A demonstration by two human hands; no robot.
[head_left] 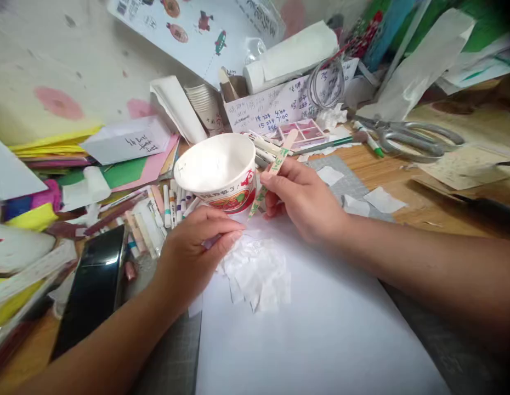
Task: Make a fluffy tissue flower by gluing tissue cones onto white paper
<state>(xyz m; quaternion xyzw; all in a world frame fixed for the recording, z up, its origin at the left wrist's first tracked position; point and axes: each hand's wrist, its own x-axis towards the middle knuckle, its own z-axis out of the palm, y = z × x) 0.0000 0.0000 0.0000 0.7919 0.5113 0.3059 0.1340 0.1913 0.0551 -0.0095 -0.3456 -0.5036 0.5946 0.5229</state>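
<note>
My right hand [304, 200] is closed around a flat wooden stick [275, 167] with green marks, held slanted beside a white paper bowl [217, 170] with red print. My left hand [195, 247] pinches its fingertips together on a pile of torn white paper scraps [257, 271], and a purple-tinted bit shows under the fingers. The scraps lie on a large white sheet [312, 329] in front of me. The bowl stands just beyond both hands.
Several marker pens [160, 211] lie left of the bowl. A black phone [92, 285] sits at the left. Scissors [411, 137] lie at the back right beside a green-capped pen [368, 140]. Stacked coloured papers [69, 159], a cup stack [203, 104] and a tissue roll [290, 55] crowd the back.
</note>
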